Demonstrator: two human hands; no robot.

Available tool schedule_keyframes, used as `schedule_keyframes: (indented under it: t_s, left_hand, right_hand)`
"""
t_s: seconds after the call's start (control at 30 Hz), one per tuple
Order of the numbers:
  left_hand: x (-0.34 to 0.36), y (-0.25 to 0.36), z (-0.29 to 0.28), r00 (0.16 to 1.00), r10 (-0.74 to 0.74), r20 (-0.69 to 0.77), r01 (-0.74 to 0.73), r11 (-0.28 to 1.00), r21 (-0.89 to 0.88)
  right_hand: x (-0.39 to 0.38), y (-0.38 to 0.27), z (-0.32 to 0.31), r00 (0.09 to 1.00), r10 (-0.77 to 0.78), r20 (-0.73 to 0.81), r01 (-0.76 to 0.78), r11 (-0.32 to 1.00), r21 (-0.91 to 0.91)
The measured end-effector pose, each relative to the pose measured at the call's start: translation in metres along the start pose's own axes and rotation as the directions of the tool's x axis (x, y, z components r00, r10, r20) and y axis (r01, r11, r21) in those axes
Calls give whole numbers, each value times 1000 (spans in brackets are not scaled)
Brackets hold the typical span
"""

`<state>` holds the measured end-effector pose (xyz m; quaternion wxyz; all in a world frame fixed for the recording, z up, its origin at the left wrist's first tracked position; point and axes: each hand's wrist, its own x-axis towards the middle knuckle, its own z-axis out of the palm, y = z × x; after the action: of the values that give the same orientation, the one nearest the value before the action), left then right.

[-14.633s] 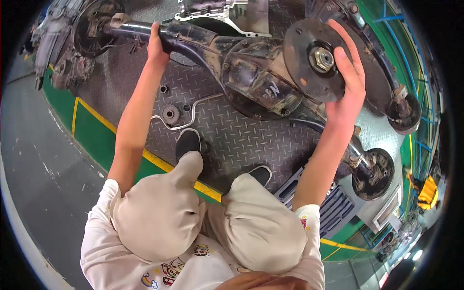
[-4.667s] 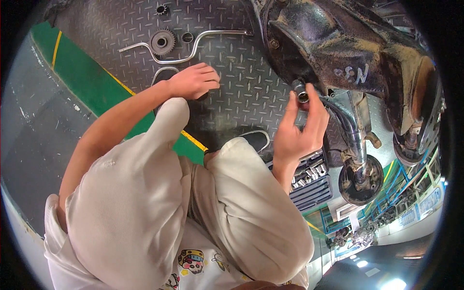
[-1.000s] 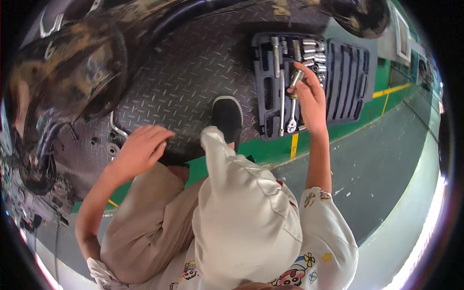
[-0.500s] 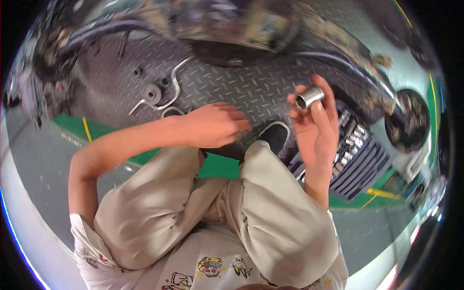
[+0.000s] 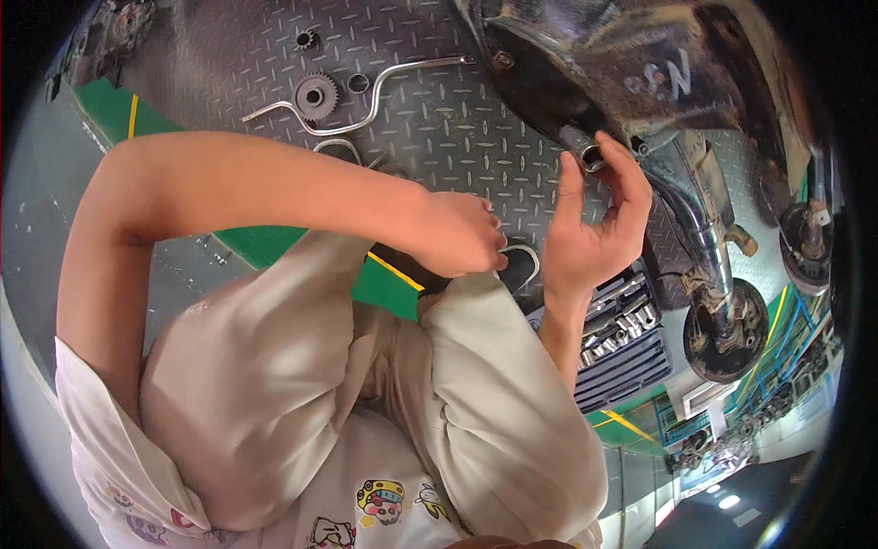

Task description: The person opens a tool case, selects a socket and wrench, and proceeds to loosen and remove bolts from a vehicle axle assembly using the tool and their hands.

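Note:
My right hand [image 5: 599,215] is raised under the dark metal machine part [image 5: 549,91]. A shiny steel socket [image 5: 593,157] sits between its thumb and fingertips, open end toward me. Whether the socket touches the machine part I cannot tell. My left hand [image 5: 462,236] hangs over my knees with its fingers curled in. Its palm is turned away, so anything inside is hidden. Below my right wrist lies an open socket case [image 5: 631,366] with several silver sockets in it.
On the tread-plate floor [image 5: 439,119] lie a toothed gear [image 5: 315,96], a small pinion [image 5: 305,39], a ring [image 5: 358,83] and a bent chrome lever [image 5: 375,101]. To the right, a shiny tube [image 5: 718,247] runs down to a round dark foot [image 5: 725,329].
The view has swung to the right. My right hand has brought the socket up to the machine's underside and turned it. My left hand stays curled over my knees.

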<state>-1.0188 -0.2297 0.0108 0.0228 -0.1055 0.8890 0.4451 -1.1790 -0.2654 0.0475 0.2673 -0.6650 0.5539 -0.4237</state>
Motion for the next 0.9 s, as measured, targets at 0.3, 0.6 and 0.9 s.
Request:
schedule_keyframes:
  t_s: [0.3,0.6,0.9]
  left_hand:
    - [10,-2,-2,992,16,125,-18,1000,15]
    - [5,-3,5,991,44,125,-52,997,59]
    - [2,0,7,985,42,167,-56,995,84]
  right_hand:
    - [7,-10,9,997,-80,-5,75,953,-292]
    - [13,-6,8,990,-131,43,138,927,-349]
    - [16,-18,12,999,44,1,-42,947,-320]
